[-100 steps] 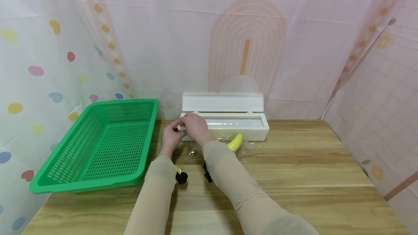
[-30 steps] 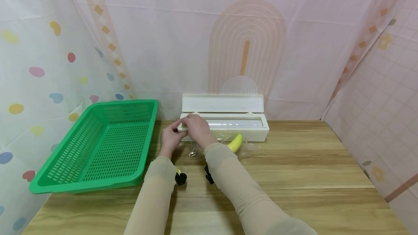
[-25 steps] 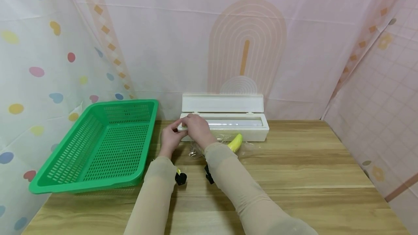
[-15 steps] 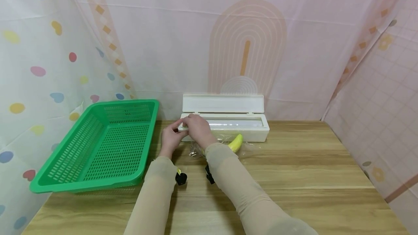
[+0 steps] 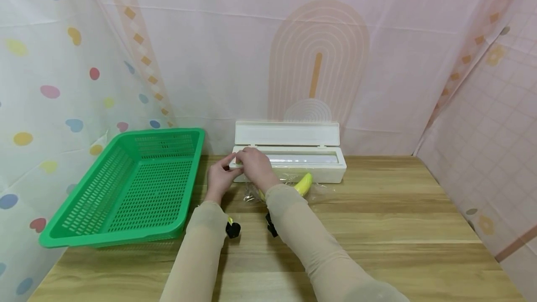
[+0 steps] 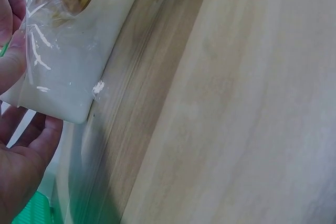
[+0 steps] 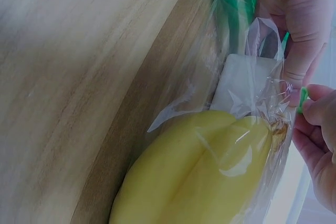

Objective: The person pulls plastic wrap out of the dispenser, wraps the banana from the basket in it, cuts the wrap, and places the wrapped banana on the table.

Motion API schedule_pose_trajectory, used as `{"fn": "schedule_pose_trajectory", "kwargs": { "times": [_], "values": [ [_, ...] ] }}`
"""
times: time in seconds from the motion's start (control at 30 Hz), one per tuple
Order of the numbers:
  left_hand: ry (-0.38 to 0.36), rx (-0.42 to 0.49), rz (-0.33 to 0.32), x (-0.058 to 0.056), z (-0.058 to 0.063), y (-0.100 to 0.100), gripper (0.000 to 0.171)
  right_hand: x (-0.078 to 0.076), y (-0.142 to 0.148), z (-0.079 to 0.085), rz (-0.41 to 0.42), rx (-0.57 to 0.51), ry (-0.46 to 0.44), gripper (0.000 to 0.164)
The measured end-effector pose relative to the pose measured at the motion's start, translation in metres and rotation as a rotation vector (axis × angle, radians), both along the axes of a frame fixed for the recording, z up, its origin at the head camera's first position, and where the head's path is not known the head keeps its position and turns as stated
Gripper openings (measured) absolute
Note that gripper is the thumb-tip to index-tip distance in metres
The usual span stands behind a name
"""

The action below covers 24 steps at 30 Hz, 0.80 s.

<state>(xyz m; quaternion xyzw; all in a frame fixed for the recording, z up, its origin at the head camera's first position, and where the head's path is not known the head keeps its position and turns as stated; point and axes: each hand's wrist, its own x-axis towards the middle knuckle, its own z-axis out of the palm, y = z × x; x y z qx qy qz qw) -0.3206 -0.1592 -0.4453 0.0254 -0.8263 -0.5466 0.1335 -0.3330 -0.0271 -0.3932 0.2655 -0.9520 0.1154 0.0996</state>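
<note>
Yellow bananas [image 5: 304,184] lie inside a clear plastic bag [image 7: 265,85] in front of a long white box [image 5: 308,175] whose lid [image 5: 286,133] stands raised. My right hand [image 5: 257,167] pinches a thin green strip [image 7: 303,99], like a twist tie, between thumb and finger at the gathered neck of the bag. Close against it, my left hand [image 5: 219,178] pinches the bag's neck with its thumb; its other fingers curl beside the box's left end in the left wrist view. The right forearm covers part of the bananas in the head view.
A large green plastic basket [image 5: 194,176] stands on the left of the wooden table [image 5: 386,218]. Black wrist devices [image 5: 232,229] hang under both sleeves. A patterned curtain [image 5: 209,59] rises right behind the box.
Both hands stay together at the left end of the box. The right hand has turned and shifted very slightly. Bananas, box and basket keep their places.
</note>
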Motion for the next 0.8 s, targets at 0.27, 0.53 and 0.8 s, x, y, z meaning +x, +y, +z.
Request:
{"fn": "schedule_pose_trajectory", "kwargs": {
  "times": [0.27, 0.53, 0.8],
  "values": [
    [0.002, 0.015, -0.007, 0.0006, 0.0003, -0.0002, 0.059, -0.0004, 0.0011, 0.0, -0.013, 0.001, -0.015, 0.024],
    [0.002, 0.009, -0.007, 0.0004, -0.0011, -0.0005, 0.059, 0.0, 0.0048, -0.0004, -0.003, -0.003, -0.007, 0.021],
    [0.003, 0.019, -0.016, -0.0004, -0.0017, -0.0003, 0.059, 0.0017, 0.0091, 0.0022, -0.002, 0.023, -0.002, 0.019]
  ]
}}
